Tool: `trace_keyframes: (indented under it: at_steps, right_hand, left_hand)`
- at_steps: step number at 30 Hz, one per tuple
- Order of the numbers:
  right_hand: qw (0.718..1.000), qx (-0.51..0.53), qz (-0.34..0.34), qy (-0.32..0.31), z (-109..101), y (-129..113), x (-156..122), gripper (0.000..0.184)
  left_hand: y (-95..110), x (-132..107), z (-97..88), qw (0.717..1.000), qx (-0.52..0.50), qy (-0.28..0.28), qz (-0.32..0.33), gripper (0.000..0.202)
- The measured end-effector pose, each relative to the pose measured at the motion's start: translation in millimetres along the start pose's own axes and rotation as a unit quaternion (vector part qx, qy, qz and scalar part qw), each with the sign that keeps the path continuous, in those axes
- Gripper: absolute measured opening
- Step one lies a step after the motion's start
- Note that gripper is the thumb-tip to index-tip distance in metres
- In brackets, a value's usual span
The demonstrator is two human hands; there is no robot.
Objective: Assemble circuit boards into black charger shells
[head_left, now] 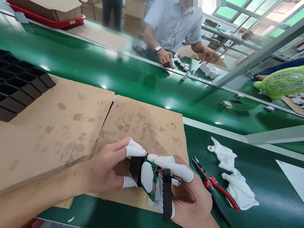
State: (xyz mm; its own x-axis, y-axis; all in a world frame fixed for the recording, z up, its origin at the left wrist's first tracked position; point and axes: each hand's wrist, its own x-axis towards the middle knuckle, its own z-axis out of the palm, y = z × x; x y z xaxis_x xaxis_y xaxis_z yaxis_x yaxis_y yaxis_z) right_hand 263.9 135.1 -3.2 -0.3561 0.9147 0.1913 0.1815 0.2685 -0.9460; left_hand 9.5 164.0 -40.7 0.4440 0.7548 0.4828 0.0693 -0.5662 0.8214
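My left hand (108, 166), with white finger cots on its fingertips, pinches a small black plastic housing (136, 168) from the left. My right hand (193, 190), also in finger cots, grips a green circuit board (154, 186) joined to a black end cap (167, 199) with metal plug prongs (175, 180). A white lump (147, 176) covers the board's near face. The board's left edge meets the housing's open side; how far it goes in is hidden. Red wire shows between board and cap. Both hands are above the cardboard sheet (144, 126).
Red-handled pliers (209, 183) and crumpled white cloth (237, 177) lie to the right. Black divided trays (21, 82) stand at the left. Across the green conveyor belt (142, 85), a co-worker's hands (165, 57) handle small white parts. A green fan (282, 83) is at far right.
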Motion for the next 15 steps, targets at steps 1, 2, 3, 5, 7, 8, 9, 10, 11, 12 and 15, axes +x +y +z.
trace_keyframes:
  at_steps: [1, 2, 3, 5, 7, 8, 9, 10, 11, 12, 15]
  right_hand:
    - [1.0, 0.002, -0.009, 0.003, 0.0, -0.7, -0.4, 0.049]
    - [1.0, 0.005, -0.016, 0.005, 0.2, -1.1, -0.6, 0.048]
    - [1.0, 0.008, -0.022, 0.006, 0.7, -1.3, -0.9, 0.048]
    - [0.999, 0.003, -0.041, 0.006, 2.3, -0.9, -1.2, 0.055]
    - [0.998, -0.003, -0.056, 0.009, 4.0, 0.3, -1.4, 0.064]
    - [0.998, -0.005, -0.06, 0.009, 4.7, 0.8, -1.4, 0.069]
    - [0.998, -0.006, -0.063, 0.009, 5.3, 1.1, -1.2, 0.073]
    - [0.998, -0.007, -0.066, 0.009, 5.6, 1.3, -0.8, 0.075]
    - [0.998, -0.005, -0.07, 0.008, 5.7, 1.2, -0.4, 0.075]
    - [0.997, -0.002, -0.075, 0.005, 5.7, 1.0, 0.2, 0.076]
    - [0.997, 0.007, -0.078, 0.001, 5.0, 0.1, 2.0, 0.077]
  left_hand:
    - [-0.3, 0.1, -0.2, 1.0, 0.0, -0.001, 0.0, 0.05]
    - [-0.5, 0.1, -0.1, 1.0, -0.001, -0.002, 0.0, 0.05]
    - [-0.7, 0.1, 0.3, 1.0, -0.002, -0.004, 0.0, 0.05]
    - [-0.8, 0.1, 1.5, 1.0, -0.005, -0.001, 0.003, 0.049]
    - [-0.5, 0.2, 2.7, 1.0, -0.014, 0.005, 0.005, 0.051]
    - [-0.3, 0.3, 3.1, 1.0, -0.018, 0.008, 0.007, 0.052]
    - [-0.1, 0.5, 3.2, 1.0, -0.021, 0.009, 0.007, 0.054]
    - [0.1, 0.7, 3.2, 1.0, -0.021, 0.009, 0.007, 0.055]
    - [0.2, 0.9, 3.0, 1.0, -0.02, 0.006, 0.007, 0.057]
    - [0.3, 1.0, 2.7, 1.0, -0.017, 0.004, 0.005, 0.058]
    - [-0.1, 0.9, 2.3, 1.0, -0.015, -0.002, 0.0, 0.057]
